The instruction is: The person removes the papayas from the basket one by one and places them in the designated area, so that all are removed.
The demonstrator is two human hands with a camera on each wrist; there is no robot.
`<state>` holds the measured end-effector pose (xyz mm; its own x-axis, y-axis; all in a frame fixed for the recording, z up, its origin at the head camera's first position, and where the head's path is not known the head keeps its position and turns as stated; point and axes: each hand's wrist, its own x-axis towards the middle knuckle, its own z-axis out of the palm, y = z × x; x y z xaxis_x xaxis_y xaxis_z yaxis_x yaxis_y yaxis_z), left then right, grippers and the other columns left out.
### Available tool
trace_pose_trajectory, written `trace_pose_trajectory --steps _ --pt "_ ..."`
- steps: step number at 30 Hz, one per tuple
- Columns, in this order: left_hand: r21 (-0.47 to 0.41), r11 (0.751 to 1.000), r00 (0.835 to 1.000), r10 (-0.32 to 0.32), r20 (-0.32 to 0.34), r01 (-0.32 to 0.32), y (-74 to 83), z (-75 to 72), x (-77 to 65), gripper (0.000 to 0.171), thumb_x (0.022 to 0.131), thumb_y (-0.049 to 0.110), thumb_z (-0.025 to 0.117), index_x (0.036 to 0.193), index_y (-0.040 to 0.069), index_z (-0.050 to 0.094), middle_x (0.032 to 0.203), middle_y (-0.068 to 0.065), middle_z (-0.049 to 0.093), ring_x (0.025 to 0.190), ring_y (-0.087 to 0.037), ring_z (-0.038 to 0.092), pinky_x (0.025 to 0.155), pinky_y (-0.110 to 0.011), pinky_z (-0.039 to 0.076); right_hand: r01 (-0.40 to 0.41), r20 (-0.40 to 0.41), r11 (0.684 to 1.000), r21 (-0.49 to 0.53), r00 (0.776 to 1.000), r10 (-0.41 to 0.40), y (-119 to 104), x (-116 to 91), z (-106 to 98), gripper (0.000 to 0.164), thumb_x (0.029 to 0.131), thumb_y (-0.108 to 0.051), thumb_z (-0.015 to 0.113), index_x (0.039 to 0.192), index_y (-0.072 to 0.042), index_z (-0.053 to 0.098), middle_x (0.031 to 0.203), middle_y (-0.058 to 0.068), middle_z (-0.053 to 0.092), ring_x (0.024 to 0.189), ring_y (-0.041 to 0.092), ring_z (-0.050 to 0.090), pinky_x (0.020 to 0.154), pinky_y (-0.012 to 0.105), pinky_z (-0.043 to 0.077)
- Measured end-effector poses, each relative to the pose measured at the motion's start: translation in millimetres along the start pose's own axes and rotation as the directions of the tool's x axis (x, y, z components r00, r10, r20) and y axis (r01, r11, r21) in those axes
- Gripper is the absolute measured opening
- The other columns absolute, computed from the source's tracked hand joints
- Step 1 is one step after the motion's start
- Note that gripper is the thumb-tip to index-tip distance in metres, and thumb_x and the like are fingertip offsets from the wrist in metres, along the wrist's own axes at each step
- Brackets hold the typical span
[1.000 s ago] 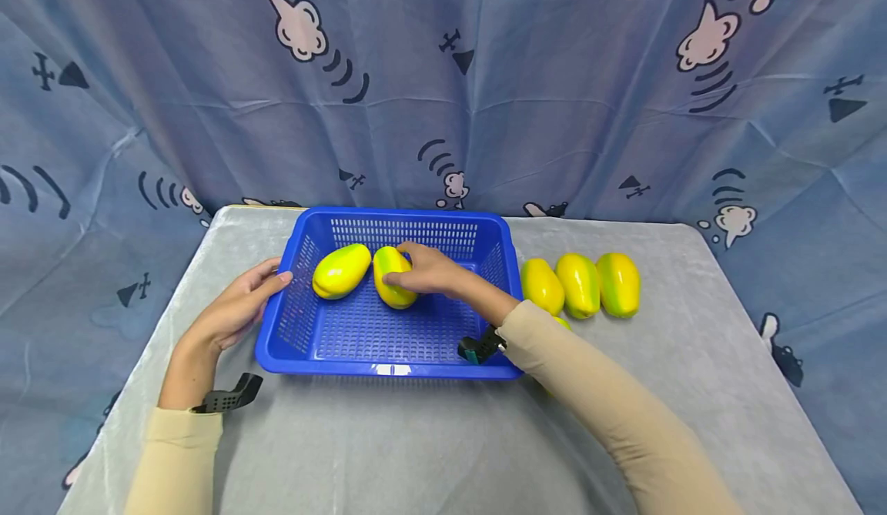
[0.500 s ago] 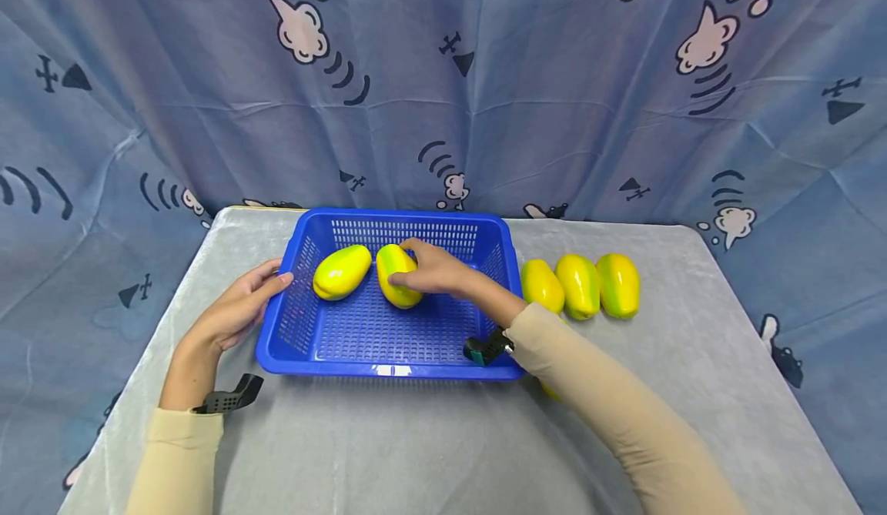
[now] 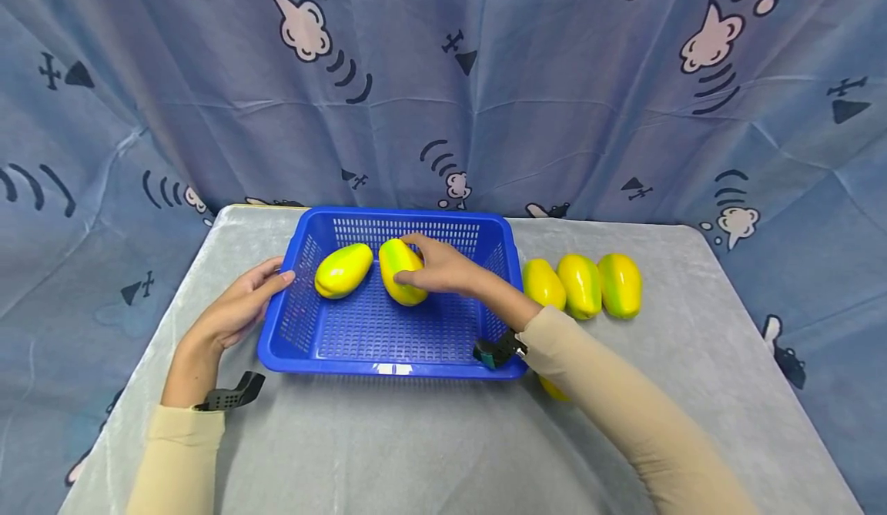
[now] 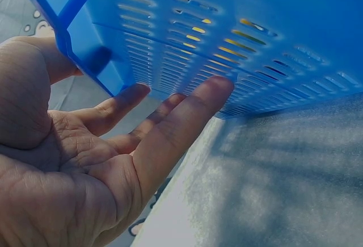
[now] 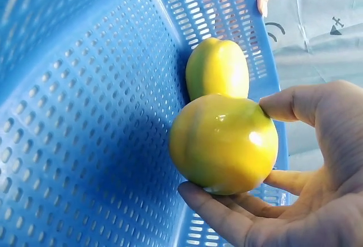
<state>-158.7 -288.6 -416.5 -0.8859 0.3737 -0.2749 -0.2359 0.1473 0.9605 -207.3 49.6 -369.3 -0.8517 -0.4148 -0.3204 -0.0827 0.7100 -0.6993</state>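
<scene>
My right hand (image 3: 443,267) grips a yellow-green papaya (image 3: 398,272) inside the blue basket (image 3: 395,369). In the right wrist view, thumb and fingers curl round this papaya (image 5: 224,145), whose rounded end faces the camera. A second papaya (image 3: 343,271) lies by the basket's left wall, behind the held one in the right wrist view. My left hand (image 3: 242,303) holds the basket's left side, thumb at the rim and fingers against the outer wall. Slots in that wall (image 4: 238,42) show bits of yellow in the left wrist view.
Right of the basket, three papayas (image 3: 580,285) stand in a row on the grey cloth-covered table (image 3: 388,453). Another papaya (image 3: 553,389) shows partly from under the right forearm. A patterned blue curtain (image 3: 416,76) hangs behind the table.
My right hand has shifted slightly right and away from me with the papaya, widening its gap from the other papaya. The left hand and basket have stayed in place.
</scene>
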Motion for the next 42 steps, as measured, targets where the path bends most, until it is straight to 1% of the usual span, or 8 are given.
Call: trace_pose_trajectory --steps 3,6,13,16,22,29,38,42 --pt "0.003 1.000 1.000 0.000 0.000 0.000 0.7 0.4 0.6 0.067 0.115 0.033 0.045 0.164 -0.002 0.019 0.123 0.002 0.067 0.103 -0.012 0.075 0.087 -0.033 0.066 0.018 -0.003 0.999 -0.029 1.000 -0.018 -2.0 -6.8 -1.7 0.071 0.098 -0.030 0.073 0.159 -0.012 0.043 0.143 0.014 0.061 0.120 0.030 0.062 0.103 0.042 0.060" --pt "0.003 1.000 1.000 0.005 0.004 -0.005 0.6 0.6 0.9 0.066 0.115 0.033 0.045 0.164 -0.002 0.019 0.123 0.002 0.067 0.103 -0.012 0.075 0.087 -0.033 0.066 0.027 -0.010 0.998 -0.056 1.000 -0.028 -3.5 -14.1 -3.5 0.071 0.098 -0.031 0.073 0.159 -0.014 0.043 0.145 0.013 0.061 0.124 0.030 0.061 0.105 0.043 0.059" --pt "0.001 1.000 1.000 0.008 -0.003 -0.008 0.6 -0.6 0.2 0.066 0.115 0.033 0.045 0.164 -0.002 0.019 0.123 0.001 0.066 0.104 -0.011 0.074 0.088 -0.033 0.066 0.081 -0.035 0.994 -0.069 0.996 -0.084 -6.8 -33.1 -7.9 0.072 0.098 -0.033 0.073 0.161 -0.015 0.041 0.150 0.012 0.059 0.132 0.031 0.061 0.106 0.044 0.060" --pt "-0.001 1.000 1.000 0.008 -0.001 -0.008 1.4 -0.9 0.1 0.066 0.115 0.034 0.045 0.164 -0.002 0.019 0.123 0.001 0.066 0.103 -0.012 0.075 0.087 -0.033 0.066 0.102 -0.037 0.992 -0.079 0.994 -0.105 -7.1 -39.7 -8.6 0.073 0.098 -0.033 0.073 0.161 -0.016 0.041 0.149 0.013 0.060 0.132 0.031 0.061 0.105 0.044 0.060" --pt "-0.020 1.000 1.000 0.014 0.003 -0.014 0.3 -0.4 0.2 0.061 0.115 0.032 0.045 0.161 -0.002 0.022 0.120 0.002 0.069 0.100 -0.012 0.075 0.085 -0.033 0.067 0.112 -0.043 0.989 -0.093 0.992 -0.117 -6.9 -51.0 -6.8 0.074 0.097 -0.034 0.073 0.162 -0.017 0.041 0.150 0.012 0.060 0.131 0.031 0.062 0.106 0.046 0.059" --pt "-0.010 1.000 1.000 0.008 0.005 -0.008 -0.8 0.6 -0.5 0.064 0.115 0.033 0.045 0.162 -0.002 0.021 0.120 0.001 0.068 0.101 -0.012 0.075 0.085 -0.033 0.067 0.129 -0.073 0.990 -0.056 0.988 -0.133 -4.6 -64.5 -7.9 0.076 0.097 -0.033 0.074 0.162 -0.018 0.040 0.151 0.012 0.059 0.131 0.032 0.062 0.108 0.048 0.058" --pt "-0.025 1.000 1.000 0.014 0.004 -0.014 0.4 2.7 0.6 0.063 0.115 0.032 0.046 0.161 -0.002 0.021 0.119 0.002 0.070 0.101 -0.012 0.076 0.085 -0.034 0.067 0.111 -0.132 0.993 0.038 0.986 -0.105 6.9 -80.0 -10.9 0.078 0.096 -0.034 0.074 0.164 -0.021 0.038 0.154 0.012 0.056 0.135 0.036 0.061 0.112 0.057 0.055" --pt "0.005 1.000 1.000 0.006 -0.006 -0.006 0.4 3.1 -0.3 0.066 0.115 0.033 0.046 0.163 -0.003 0.019 0.121 0.002 0.067 0.102 -0.011 0.075 0.086 -0.033 0.066 0.114 -0.149 0.992 0.062 0.983 -0.103 9.5 -87.1 -11.7 0.077 0.096 -0.035 0.074 0.164 -0.025 0.037 0.156 0.010 0.054 0.135 0.037 0.061 0.111 0.058 0.055"
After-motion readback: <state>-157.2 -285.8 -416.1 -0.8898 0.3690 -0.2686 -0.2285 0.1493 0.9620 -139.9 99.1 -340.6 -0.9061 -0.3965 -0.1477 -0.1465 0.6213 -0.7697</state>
